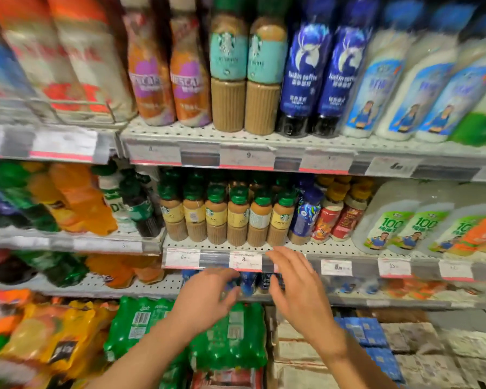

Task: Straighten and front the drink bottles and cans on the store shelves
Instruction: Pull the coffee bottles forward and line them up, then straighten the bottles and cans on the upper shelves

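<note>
Both my hands are raised in front of the lower shelf, just under the price rail point(292, 265). My left hand point(205, 299) has relaxed fingers reaching toward the small dark blue bottles point(249, 282) on that shelf; whether it touches one is unclear. My right hand point(295, 287) is spread with straight fingers in front of the rail and holds nothing. Above the rail stands a row of green-capped coffee bottles point(227, 220) with yellow labels, upright and close to the shelf edge. The blue bottles are mostly hidden by the rail and my hands.
The top shelf carries tall coffee and milk bottles point(247, 74). White milk bottles point(390, 220) stand right of the coffee row, orange and green soda bottles point(68, 197) to the left. Shrink-wrapped green bottle packs point(230, 338) and cartons point(376, 346) sit at floor level.
</note>
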`<state>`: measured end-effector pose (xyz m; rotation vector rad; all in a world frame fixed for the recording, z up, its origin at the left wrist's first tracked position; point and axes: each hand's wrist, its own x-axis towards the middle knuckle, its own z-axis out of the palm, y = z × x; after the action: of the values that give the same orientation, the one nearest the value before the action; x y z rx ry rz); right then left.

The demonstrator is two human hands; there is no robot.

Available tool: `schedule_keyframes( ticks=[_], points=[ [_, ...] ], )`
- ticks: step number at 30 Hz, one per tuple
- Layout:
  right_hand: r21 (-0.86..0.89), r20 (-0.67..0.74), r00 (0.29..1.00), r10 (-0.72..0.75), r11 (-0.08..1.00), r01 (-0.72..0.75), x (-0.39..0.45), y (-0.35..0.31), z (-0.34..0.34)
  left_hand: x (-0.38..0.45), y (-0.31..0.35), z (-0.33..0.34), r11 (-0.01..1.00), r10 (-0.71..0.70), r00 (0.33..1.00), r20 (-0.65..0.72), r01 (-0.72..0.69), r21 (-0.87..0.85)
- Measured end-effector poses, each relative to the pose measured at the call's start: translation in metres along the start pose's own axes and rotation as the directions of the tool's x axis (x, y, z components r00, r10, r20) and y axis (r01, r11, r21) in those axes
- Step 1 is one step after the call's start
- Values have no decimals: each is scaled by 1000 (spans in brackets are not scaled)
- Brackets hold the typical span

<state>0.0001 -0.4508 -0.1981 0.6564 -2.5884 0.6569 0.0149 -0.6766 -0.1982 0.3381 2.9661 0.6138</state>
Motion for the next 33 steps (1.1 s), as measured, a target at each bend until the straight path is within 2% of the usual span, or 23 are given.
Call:
schedule_keyframes(
  ticks=[2, 5, 7, 8, 10, 14, 20, 23, 25, 27, 30, 33],
  points=[
    [54, -100, 995, -26, 998, 31, 14, -17, -25, -3, 12, -38, 998, 66, 984, -163, -64, 18],
    [8, -250, 963, -103, 994, 108, 48, -36, -62, -5, 25, -83, 976, 216, 873, -437, -185, 111],
    [-76, -312, 936, -162, 986, 145, 73, -45, -82, -3, 29, -106, 961, 276, 801, -531, -228, 155],
    [-111, -316, 933, -171, 983, 143, 84, -47, -89, -2, 31, -116, 959, 282, 786, -550, -215, 184],
    [-179, -279, 948, -152, 978, 104, 101, -47, -95, 5, 33, -130, 955, 262, 794, -549, -130, 267],
    [-325, -148, 983, -108, 944, 55, 111, -41, -87, 15, 29, -135, 941, 148, 875, -461, 18, 337],
    [-403, -120, 989, -89, 915, 34, 114, -39, -91, 16, 23, -137, 930, 133, 900, -416, 32, 365],
    [-401, -155, 981, -113, 915, 42, 120, -42, -100, 9, 25, -148, 926, 159, 899, -409, 9, 378],
    [-348, -206, 967, -153, 935, 74, 130, -50, -114, 4, 32, -166, 932, 218, 864, -455, -45, 360],
    [-313, -258, 937, -237, 938, 151, 146, -63, -134, -1, 39, -195, 928, 290, 799, -527, -99, 360],
    [-325, -347, 849, -398, 900, 290, 179, -94, -173, -7, 47, -252, 907, 367, 678, -637, -110, 406],
    [-379, -447, 739, -504, 855, 354, 217, -120, -216, -11, 48, -309, 885, 426, 570, -702, -103, 454]
  ],
)
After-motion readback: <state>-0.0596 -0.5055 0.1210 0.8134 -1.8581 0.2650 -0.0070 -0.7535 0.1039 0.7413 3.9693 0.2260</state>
